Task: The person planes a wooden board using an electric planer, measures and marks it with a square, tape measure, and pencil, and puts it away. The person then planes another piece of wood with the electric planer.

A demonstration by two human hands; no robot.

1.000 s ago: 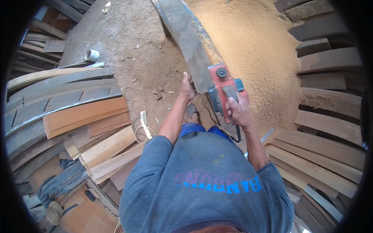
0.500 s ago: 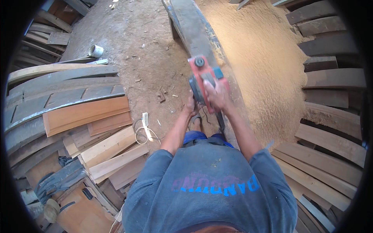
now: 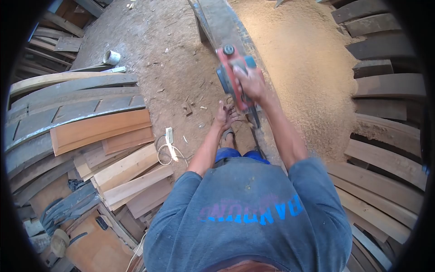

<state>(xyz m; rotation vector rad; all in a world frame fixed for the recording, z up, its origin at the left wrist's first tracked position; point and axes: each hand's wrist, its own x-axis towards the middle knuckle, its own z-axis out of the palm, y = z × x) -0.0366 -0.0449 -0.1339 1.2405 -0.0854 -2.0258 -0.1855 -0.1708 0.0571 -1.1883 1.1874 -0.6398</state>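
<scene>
A red and teal electric planer is held over the long narrow bench, its body slightly tilted. My right hand is wrapped round its top handle. Just below and left of the tool, my left hand is empty, with its fingers apart. The planer's dark cord end hangs down toward the near end of the bench. Its underside is hidden, so I cannot tell if it touches the wood.
Pale shavings cover the floor right of the bench. Boards are stacked along the right. More planks and an orange-brown panel lie at left, near a power strip with a cable. A white bucket lies farther back.
The planer has moved forward, away from my body, with my right hand on its handle. My left hand has come off the planer's side and opened.
</scene>
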